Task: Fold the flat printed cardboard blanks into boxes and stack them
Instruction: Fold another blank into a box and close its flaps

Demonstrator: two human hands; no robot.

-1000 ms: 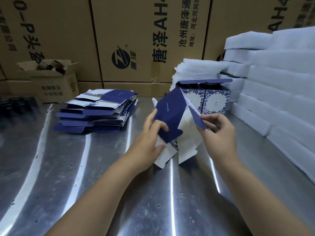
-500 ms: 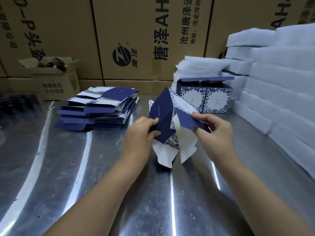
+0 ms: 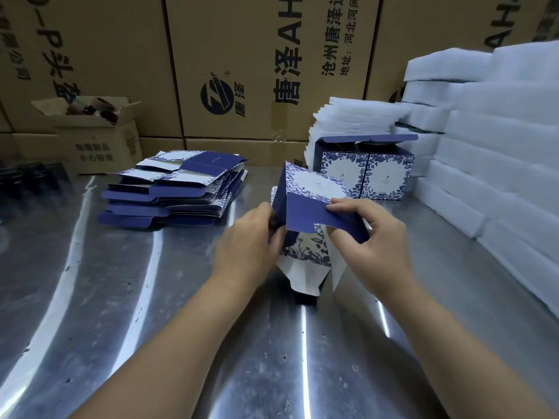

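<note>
A half-folded blue and white printed box (image 3: 305, 207) is held upright above the steel table, its white bottom flaps hanging loose. My left hand (image 3: 245, 246) grips its left side with curled fingers. My right hand (image 3: 369, 240) pinches the dark blue flap on its right side between thumb and fingers. A pile of flat printed blanks (image 3: 172, 192) lies at the left back. Two folded boxes (image 3: 366, 173) with open lids stand side by side behind the held box.
The shiny steel table (image 3: 151, 313) spreads under my arms. White foam sheets (image 3: 499, 164) are stacked high along the right, with a smaller foam pile (image 3: 354, 119) behind the folded boxes. Large brown cartons (image 3: 242, 65) wall the back; a small open carton (image 3: 96, 137) stands at back left.
The box has been turned and squared up, so its white patterned panel now faces up. My right hand has folded the dark blue flap across the front; my left hand slid to the left side.
</note>
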